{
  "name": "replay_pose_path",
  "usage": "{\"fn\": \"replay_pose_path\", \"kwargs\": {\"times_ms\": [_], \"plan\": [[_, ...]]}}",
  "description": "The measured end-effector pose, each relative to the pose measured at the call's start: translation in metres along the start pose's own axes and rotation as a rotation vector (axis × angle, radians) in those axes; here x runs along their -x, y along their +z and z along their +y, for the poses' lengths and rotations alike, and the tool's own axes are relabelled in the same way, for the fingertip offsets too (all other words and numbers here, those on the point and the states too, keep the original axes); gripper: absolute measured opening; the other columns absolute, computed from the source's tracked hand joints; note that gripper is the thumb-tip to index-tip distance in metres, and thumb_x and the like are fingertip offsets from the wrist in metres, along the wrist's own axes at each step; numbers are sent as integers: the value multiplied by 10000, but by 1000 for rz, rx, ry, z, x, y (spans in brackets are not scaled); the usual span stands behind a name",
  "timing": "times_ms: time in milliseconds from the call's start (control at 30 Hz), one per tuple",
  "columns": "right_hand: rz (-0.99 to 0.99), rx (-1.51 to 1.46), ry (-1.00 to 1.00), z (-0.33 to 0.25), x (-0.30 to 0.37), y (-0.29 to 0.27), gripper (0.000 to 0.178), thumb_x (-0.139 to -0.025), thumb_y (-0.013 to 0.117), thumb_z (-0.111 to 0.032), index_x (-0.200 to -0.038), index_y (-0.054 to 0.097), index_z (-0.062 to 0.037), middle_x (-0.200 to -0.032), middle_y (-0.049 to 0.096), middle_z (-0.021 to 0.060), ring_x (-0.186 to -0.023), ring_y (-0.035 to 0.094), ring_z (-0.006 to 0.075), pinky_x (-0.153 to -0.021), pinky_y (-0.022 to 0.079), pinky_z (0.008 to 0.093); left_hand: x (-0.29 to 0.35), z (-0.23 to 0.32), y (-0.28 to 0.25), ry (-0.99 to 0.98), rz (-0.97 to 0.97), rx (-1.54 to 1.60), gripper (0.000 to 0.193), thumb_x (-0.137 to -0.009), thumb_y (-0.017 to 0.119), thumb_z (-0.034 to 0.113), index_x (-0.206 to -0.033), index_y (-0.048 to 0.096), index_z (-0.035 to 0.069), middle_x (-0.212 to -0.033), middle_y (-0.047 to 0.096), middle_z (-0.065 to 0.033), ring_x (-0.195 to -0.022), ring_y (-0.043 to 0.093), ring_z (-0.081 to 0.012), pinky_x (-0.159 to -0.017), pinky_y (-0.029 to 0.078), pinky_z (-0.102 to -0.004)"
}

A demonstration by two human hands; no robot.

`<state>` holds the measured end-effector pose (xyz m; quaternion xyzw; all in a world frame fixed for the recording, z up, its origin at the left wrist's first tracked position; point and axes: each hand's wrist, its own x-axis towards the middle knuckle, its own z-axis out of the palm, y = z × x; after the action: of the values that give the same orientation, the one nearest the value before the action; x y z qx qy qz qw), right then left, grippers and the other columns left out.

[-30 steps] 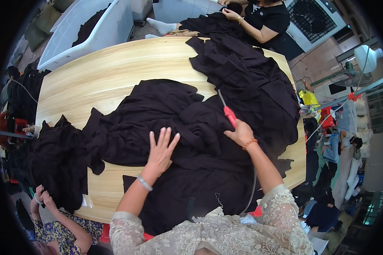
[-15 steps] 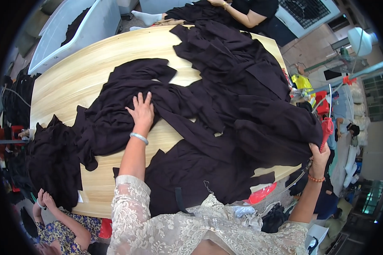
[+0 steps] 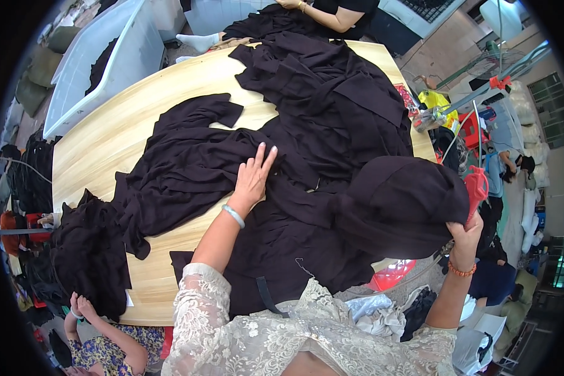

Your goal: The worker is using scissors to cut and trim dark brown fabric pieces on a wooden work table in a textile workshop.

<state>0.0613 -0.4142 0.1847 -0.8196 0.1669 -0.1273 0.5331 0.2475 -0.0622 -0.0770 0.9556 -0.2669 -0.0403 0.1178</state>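
Dark, nearly black cloth garments (image 3: 188, 153) lie heaped and overlapping across the wooden table. My left hand (image 3: 252, 182) rests on the cloth near the middle, fingers extended and palm down. On the right, my right hand (image 3: 467, 235) is closed around the lower part of a red gun-shaped tool (image 3: 477, 188) that looks like an air gun. The same hand seems to pinch the edge of a dark garment (image 3: 404, 203), which bulges up like a balloon between my hands. My fingers partly hide the grip.
The light wooden table (image 3: 182, 78) has a curved far edge. Beyond it stand a pale plastic bin (image 3: 116, 69) and a seated person (image 3: 341, 19). At the lower left, another person's hands (image 3: 81, 307) touch a dark cloth pile (image 3: 88, 250). A metal pole (image 3: 523, 62) extends at right.
My left hand has slid right across the cloth. The garment at my right hand has swelled into a rounder bulge. My right hand has dipped slightly, and the whole view has shifted a little.
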Motion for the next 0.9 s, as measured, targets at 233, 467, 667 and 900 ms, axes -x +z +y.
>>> {"fn": "replay_pose_path", "kwargs": {"times_ms": [233, 467, 667, 900], "plan": [[4, -34, -1, 4, 21, 0, 431, -735, 690, -78, -1132, 578, 47, -1051, 649, 52, -936, 605, 125, -883, 455, 272, -18, -26, 6, -25, -107, 111, 220, -775, 599, 123, -983, 627, 59, -865, 667, -174, -855, 663, -348, -733, 536, -443], [-9, -30, 3, -10, 27, 15, 392, -705, 651, -68, -1083, 593, 21, -1010, 646, 31, -902, 601, 106, -836, 456, 254, -24, -114, -28, -489, 555, 845, 164, -816, 685, 113, -897, 641, -22, -725, 621, -63, -677, 579, -132, -649, 495, -281], [-22, -264, 16, -18, 24, 31, 394, -790, 597, -121, -1144, 571, 52, -1072, 647, 76, -962, 614, 138, -880, 459, 269, 15, -3, -66, -109, 265, 989, 778, -679, 800, 195, -1341, 421, 46, -1299, 452, -124, -1105, 534, -249, -898, 477, -349], [-129, -683, -1, -70, 26, 49, 393, -876, 568, -183, -1225, 540, -5, -1204, 608, 104, -1102, 589, 230, -980, 456, 368, 68, 116, -7, 237, 67, 923, 1076, -622, 858, 283, -1468, 223, 83, -1493, 167, -290, -1375, 223, -450, -1111, 269, -471]]}}
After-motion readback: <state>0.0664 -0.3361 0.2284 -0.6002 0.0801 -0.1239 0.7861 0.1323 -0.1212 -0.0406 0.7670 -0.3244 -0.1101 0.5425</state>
